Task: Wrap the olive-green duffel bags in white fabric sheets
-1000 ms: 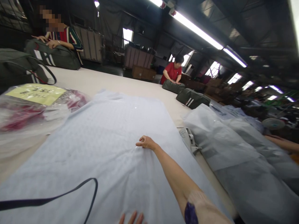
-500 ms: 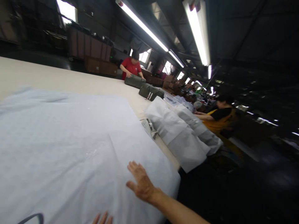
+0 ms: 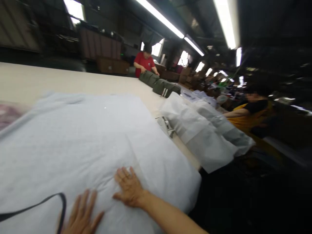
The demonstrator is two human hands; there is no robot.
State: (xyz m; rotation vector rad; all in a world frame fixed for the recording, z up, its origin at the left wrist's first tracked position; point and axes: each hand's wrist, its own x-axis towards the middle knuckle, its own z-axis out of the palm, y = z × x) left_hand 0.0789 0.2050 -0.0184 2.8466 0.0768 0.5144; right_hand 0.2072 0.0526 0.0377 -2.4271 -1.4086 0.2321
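Note:
A large white sheet (image 3: 97, 126) covers the near part of the pale table (image 3: 97, 81), with wrinkles running across it. Near the bottom edge of the view, my left hand (image 3: 81, 213) lies on the sheet with its fingers spread. My right hand (image 3: 129, 188) is farther forward and to the right, palm down on the same sheet, fingers apart. Neither hand holds anything. A dark strap (image 3: 44, 202) curves over the sheet at the lower left and passes beside my left hand.
Translucent white bags (image 3: 200, 133) overhang the table's right edge. Dark green bags (image 3: 167, 88) lie farther back, where a person in red (image 3: 145, 61) has hands on one. Another person in yellow and black (image 3: 253, 110) is at the right. Something pink (image 3: 9, 113) lies at the left.
My left hand has come farther into view and forward over the sheet. My right hand has moved left, closer to it. More of the dark strap shows, and the view has shifted left.

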